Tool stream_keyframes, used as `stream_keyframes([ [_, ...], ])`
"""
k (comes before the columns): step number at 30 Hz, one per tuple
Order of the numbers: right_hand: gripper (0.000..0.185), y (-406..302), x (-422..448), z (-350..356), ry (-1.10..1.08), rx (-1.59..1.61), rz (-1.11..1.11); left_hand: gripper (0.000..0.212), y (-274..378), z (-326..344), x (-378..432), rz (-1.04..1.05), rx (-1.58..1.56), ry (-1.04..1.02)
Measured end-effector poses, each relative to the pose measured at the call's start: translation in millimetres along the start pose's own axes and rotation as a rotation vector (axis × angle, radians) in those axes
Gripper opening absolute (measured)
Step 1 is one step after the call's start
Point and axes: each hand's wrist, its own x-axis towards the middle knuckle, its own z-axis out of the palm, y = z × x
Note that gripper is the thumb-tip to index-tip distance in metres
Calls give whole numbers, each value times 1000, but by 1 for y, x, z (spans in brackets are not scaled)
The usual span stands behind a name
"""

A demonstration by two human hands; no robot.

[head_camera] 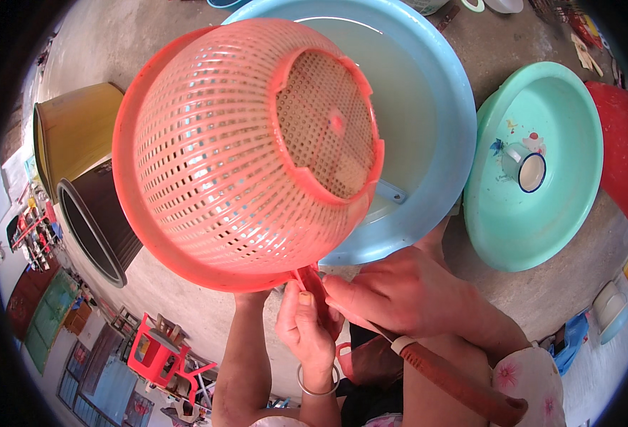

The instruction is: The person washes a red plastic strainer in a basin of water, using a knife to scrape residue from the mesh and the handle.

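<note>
A pink-red plastic colander (pixel 207 160) is tilted bottom side up, covering the left part of a blue basin (pixel 452 133). At its lower rim my left hand (pixel 306 325), with a silver bangle on the wrist, pinches thin red material (pixel 314 288), possibly plastic film. My right hand (pixel 399 288) is closed around the blade part of a knife (pixel 463 384), whose brown handle points down to the right. Both hands are close together below the rim. The knife's tip and the spot where the red material meets the colander are hidden by my fingers.
Cloudy water (pixel 404 128) fills the blue basin, with a flat strip (pixel 391 191) in it. A green basin (pixel 554 224) holding an enamel mug (pixel 531 172) stands at right. Left are yellow (pixel 79 123) and dark (pixel 92 224) buckets. A red stool (pixel 156 357) is beyond.
</note>
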Motion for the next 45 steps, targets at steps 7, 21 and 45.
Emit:
stream_keyframes([
  [7, 16, -2, 0, 2, 44, -53, -49, 24, -4, -2, 0, 49, 18, -22],
  [21, 12, -4, 3, -2, 77, 108, 48, 26, -2, -1, -1, 4, -56, -3],
  [45, 14, -5, 3, -4, 104, 330, 73, 31, 18, 6, -1, -162, -179, -76],
])
